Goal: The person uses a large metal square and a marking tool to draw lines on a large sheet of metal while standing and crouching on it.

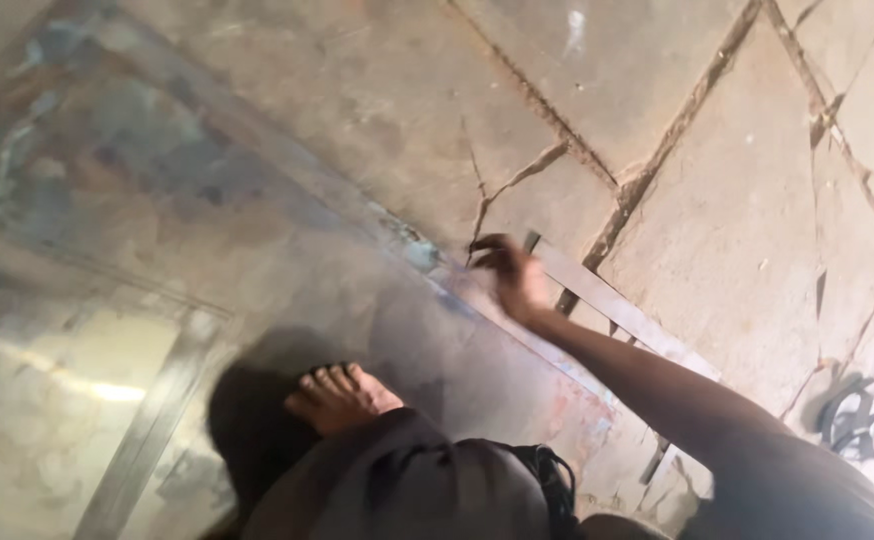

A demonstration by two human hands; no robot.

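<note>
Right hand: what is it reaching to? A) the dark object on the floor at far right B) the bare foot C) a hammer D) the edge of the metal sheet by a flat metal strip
D: the right hand is at the edge of the metal sheet, next to the flat strip, well apart from the foot and the dark object.

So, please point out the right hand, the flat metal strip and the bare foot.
right hand [517, 280], head view, on the back of the hand.
flat metal strip [607, 300], head view, on its bare middle part.
bare foot [342, 398], head view, on the top of the foot.
</note>
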